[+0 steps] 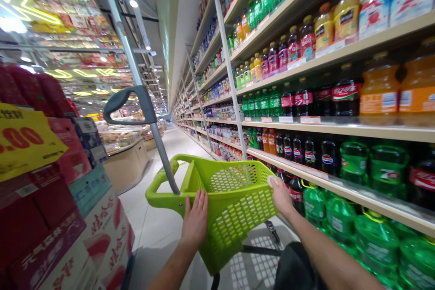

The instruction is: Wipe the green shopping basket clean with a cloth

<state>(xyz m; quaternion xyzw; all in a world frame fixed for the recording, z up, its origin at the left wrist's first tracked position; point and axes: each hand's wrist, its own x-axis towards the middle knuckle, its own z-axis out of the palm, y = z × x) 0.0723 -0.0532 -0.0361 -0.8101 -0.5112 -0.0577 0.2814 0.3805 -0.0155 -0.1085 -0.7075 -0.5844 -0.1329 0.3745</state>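
A lime-green plastic shopping basket (234,199) on wheels stands in a supermarket aisle in front of me, with nothing visible inside it. My left hand (195,219) grips its near left rim, fingers curled over the edge. My right hand (280,195) holds the near right corner of the rim. A grey pull handle (136,104) on a metal pole rises from the basket's left side, above and left of my left hand.
Shelves of soft-drink bottles (306,99) run along the right, with large green bottles (356,231) at floor level. Stacked red cartons (68,217) and a yellow price sign (23,142) crowd the left. The tiled aisle (176,140) stretches ahead toward low display counters (125,158).
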